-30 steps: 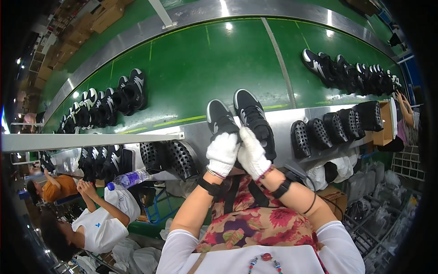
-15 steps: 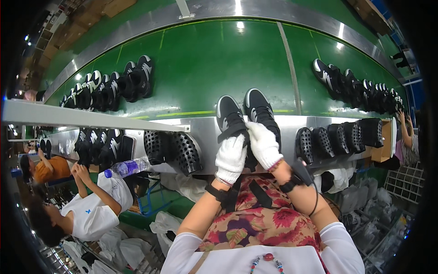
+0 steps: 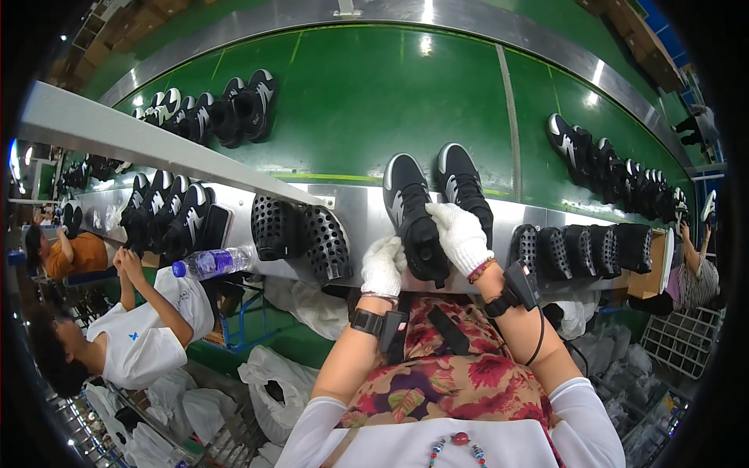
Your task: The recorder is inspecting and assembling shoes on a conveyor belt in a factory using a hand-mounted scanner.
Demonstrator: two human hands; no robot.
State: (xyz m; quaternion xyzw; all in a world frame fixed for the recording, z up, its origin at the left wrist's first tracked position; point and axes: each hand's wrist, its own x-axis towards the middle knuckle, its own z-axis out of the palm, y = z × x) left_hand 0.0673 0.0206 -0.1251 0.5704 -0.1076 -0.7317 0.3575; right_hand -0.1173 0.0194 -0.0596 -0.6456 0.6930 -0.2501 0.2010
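Note:
Two black-and-silver sneakers lie side by side with toes pointing away, across the metal edge of the green conveyor. The left sneaker is tilted so its silver side marking shows. My white-gloved right hand lies between the pair, fingers curled on the left sneaker's upper near its opening. The right sneaker rests just beyond that hand. My gloved left hand is closed, its fingers curled together beside the left sneaker's heel; whatever is in them is hidden.
Perforated black shoe-shaped forms stand on the ledge at left and right. A purple-labelled bottle lies left. A grey metal bar crosses at left. More sneakers line the belt. A co-worker in white sits at left.
My left hand has left the strap over the left sneaker's top and drawn back toward me beside its heel. That sneaker has tilted, showing its side. My right hand stays near its opening.

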